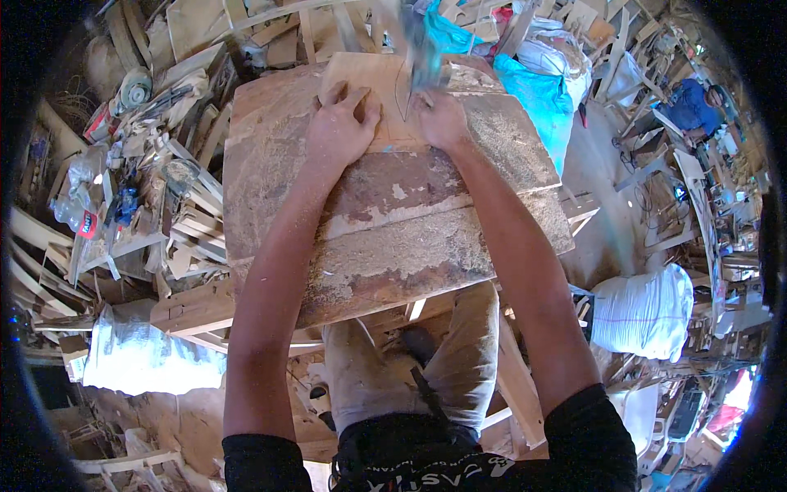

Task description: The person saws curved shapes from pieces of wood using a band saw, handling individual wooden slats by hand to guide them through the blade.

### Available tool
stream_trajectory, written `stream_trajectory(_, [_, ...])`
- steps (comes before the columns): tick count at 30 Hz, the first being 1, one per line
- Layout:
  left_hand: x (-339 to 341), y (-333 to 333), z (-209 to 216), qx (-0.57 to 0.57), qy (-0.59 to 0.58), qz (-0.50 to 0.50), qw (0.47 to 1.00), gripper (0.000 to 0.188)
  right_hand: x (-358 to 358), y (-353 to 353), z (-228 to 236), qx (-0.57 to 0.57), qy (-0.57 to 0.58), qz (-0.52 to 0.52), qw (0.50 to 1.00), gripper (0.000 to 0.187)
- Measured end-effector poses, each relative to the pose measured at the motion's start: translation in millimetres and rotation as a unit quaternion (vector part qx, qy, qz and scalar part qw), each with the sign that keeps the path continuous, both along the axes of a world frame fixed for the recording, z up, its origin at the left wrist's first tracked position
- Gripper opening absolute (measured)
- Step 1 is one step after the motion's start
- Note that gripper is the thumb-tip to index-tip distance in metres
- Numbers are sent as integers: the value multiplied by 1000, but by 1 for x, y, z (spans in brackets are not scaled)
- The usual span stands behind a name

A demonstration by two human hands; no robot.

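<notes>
Head view: pale board (388,90) lies flat at the far side of the worktable (393,246), thin dark curved line on it. Left hand (343,127) open on top, fingers spread, pressed to the wood. Right hand (443,121) at the board's right side, fingers curled; can't tell if it's gripping. Blurred upright thing (425,57) right next to that hand, too smeared to ID.

Writing: white print (484,469) on the black shirt (410,435), partly folded; clear bottle (75,201) at left has a red label (88,224) with white lettering.

Around: sawdust (512,135) on the tabletop, wood offcuts (197,221) heaped along the left. 2 white sacks, 1 lower left (152,353), 1 right (643,312). Turquoise sack (537,98) just beyond the table's right corner, crowding that side. 1 other person in blue (693,108) far right, well apart, among more timber
</notes>
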State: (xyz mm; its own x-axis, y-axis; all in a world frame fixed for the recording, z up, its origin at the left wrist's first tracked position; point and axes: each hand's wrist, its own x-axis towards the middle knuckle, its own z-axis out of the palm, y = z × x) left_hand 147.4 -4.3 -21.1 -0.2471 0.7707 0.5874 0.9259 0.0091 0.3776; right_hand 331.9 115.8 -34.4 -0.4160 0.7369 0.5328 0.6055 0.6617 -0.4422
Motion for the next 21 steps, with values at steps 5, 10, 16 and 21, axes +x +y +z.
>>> stream_trajectory(5, [3,-3,4,-17,-15,13,1000,46,-1,0,2,-17,-5,-8,1000,56])
stream_trajectory(10, [4,-1,6,-18,2,5,1000,48,1,8,1,-49,-8,-10,999,38])
stream_trajectory(16, [-1,1,2,-28,-7,7,1000,49,-5,-9,13,-57,12,-14,998,41])
stream_trajectory(21, [-2,3,2,-9,10,10,1000,48,-6,-1,8,-39,31,-8,999,52])
